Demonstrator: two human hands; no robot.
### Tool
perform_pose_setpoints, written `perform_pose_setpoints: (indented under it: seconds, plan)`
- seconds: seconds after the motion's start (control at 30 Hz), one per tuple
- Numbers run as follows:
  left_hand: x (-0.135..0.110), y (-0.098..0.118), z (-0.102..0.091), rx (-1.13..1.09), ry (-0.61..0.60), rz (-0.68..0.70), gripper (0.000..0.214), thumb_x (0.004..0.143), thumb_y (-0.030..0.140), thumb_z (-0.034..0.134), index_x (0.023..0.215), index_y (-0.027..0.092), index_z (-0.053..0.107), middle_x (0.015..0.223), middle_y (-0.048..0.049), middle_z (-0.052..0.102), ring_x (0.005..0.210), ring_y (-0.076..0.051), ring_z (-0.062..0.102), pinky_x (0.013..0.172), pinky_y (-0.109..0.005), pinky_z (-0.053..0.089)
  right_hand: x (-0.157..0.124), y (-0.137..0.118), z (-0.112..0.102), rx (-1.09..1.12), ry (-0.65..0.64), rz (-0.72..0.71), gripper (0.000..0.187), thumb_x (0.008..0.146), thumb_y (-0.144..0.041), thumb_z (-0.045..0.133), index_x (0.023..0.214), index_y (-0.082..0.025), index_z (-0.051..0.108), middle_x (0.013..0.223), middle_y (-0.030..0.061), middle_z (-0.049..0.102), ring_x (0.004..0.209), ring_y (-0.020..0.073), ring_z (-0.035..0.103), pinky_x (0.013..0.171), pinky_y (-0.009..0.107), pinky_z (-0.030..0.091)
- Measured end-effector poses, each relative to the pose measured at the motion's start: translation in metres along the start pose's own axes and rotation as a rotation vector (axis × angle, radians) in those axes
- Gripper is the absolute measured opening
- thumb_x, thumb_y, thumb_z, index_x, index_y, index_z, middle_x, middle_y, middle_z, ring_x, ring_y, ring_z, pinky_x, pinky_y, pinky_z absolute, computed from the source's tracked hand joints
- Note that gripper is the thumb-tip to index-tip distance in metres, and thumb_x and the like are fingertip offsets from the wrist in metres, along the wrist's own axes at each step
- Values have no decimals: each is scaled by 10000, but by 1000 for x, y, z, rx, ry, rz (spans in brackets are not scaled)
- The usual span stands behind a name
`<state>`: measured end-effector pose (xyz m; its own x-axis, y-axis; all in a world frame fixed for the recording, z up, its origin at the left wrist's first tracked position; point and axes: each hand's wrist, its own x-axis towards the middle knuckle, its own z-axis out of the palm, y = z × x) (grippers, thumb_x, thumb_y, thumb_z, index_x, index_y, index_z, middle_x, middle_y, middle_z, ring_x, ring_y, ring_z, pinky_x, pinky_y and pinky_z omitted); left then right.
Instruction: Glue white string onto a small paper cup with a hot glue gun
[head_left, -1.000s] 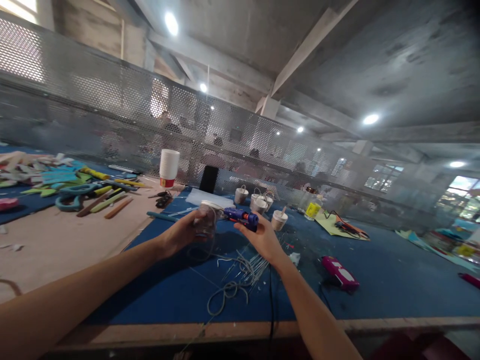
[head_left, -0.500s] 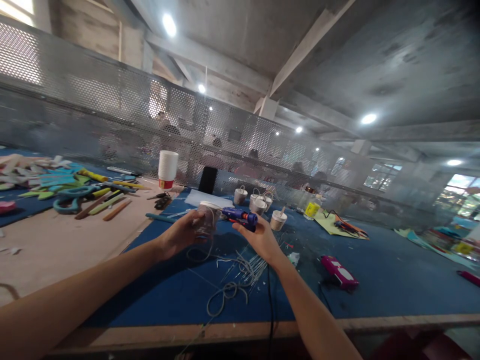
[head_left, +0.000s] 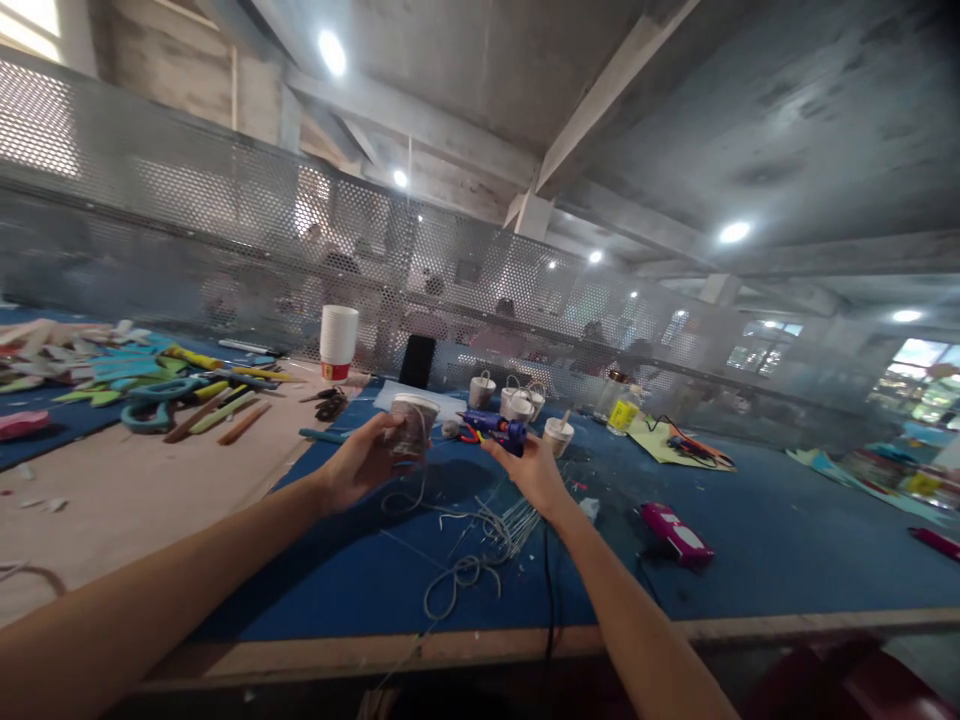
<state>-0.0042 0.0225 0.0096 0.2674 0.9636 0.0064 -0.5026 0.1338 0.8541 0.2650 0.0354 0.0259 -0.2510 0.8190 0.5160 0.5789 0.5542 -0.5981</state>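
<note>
My left hand (head_left: pixel 362 462) is closed round a paper cup (head_left: pixel 411 428) wrapped in grey cord, its pale rim facing up. From the cup a loose strand of cord (head_left: pixel 459 588) trails down to the blue mat and lies there in loops. My right hand (head_left: pixel 534 468) grips a blue glue gun (head_left: pixel 495 428), whose nozzle points left toward the cup with a gap between them. A black cable (head_left: pixel 549 590) runs down below the right hand. Thin wire pieces (head_left: pixel 516 525) lie spread on the mat under the gun.
Several small handled buckets (head_left: pixel 517 403) stand behind the gun, near a cup with a stick (head_left: pixel 558 436). A cup stack (head_left: pixel 339 342), scissors (head_left: pixel 161 402) and a dark phone (head_left: pixel 417 362) are leftward. A magenta box (head_left: pixel 675 535) lies right. Perforated metal panels (head_left: pixel 450 270) close the back.
The glue gun has drawn back to the right, away from the cup. The cup has shifted slightly left, still in my left hand.
</note>
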Motion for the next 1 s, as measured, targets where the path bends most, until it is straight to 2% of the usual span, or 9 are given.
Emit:
perform_pose_setpoints:
  seconds: [0.13,0.27,0.47,0.63,0.7,0.77,0.87,1.0]
  plan:
    - [-3,0,2,7,11,23,286,876,322,579,1082,150,677,955,-100,749,797,-212,698,724,-320,553,-18,8,-4,-410,-1,-5,491,904,-557,611,1248,-207,602,1005,103,740,935,295,700,788,364,511]
    - [-3,-2,2,20,11,25,235,862,308,610,1046,175,671,927,-81,755,793,-225,714,728,-333,565,-37,25,0,-575,-109,-3,425,962,-323,539,1336,-121,516,1264,172,641,1181,294,608,957,374,462]
    - [-4,-6,3,65,-39,47,264,865,265,633,1095,147,682,1012,-119,764,940,-264,726,826,-362,571,-47,41,3,-688,-233,103,448,949,-252,468,1367,-97,509,1312,191,589,1201,315,568,987,432,438]
    - [-7,-6,7,75,-57,65,267,844,251,674,1094,168,715,1082,-106,763,995,-273,716,871,-381,567,-50,24,-4,-756,-242,69,464,903,-255,528,1348,-130,559,1239,189,596,1167,358,559,948,506,440]
    - [-9,-6,10,87,-69,68,287,836,259,696,1114,193,719,1146,-88,749,1055,-270,693,898,-385,560,-45,10,-4,-677,-166,33,443,904,-295,570,1320,-147,583,1262,184,589,1198,357,542,972,513,426]
    - [-11,-6,14,115,-91,70,339,832,265,708,1166,211,703,1222,-81,722,1126,-274,658,920,-395,549,-35,-4,2,-448,-95,6,398,914,-356,598,1269,-178,608,1253,151,613,1185,312,567,986,469,434]
    - [-14,-6,18,150,-105,78,363,839,297,709,1192,218,682,1292,-85,690,1197,-283,618,945,-399,529,-14,-21,22,41,-130,13,375,895,-423,641,1200,-207,620,1150,90,687,1039,224,656,927,366,487]
    - [-15,-7,19,177,-132,80,374,844,315,710,1206,230,671,1340,-83,667,1228,-289,600,960,-401,508,8,-25,49,354,-148,-13,236,813,-424,717,887,-209,657,907,38,708,878,206,666,833,326,499]
